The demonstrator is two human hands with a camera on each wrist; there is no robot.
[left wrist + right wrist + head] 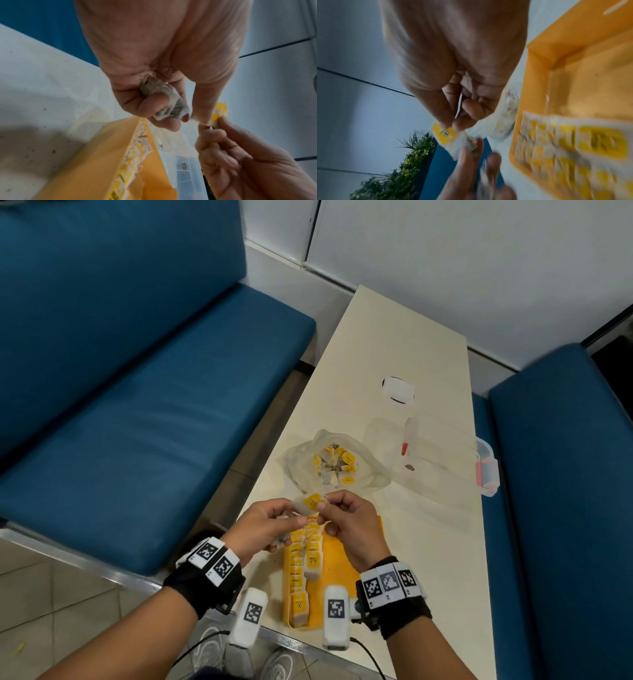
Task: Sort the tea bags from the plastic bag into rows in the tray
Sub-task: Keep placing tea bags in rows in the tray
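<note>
Left hand (263, 523): curled round a spare tea bag (164, 100), fingertips pinching the raised tea bag (310, 503). Right hand (347, 525): pinches its yellow tag. Tray (342, 563): directly beneath, long axis near-to-far, rows partly hidden. Plastic bag (334, 465): just beyond; contents uncountable.

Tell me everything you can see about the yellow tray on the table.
The yellow tray is a shallow rectangular tray with low walls; it looks like plastic or card. It lies flat on the cream table, at the near edge, just below both hands. Tea bags with yellow tags stand packed in rows along its left side; its right part is bare. The plastic bag lies just beyond it.
</note>
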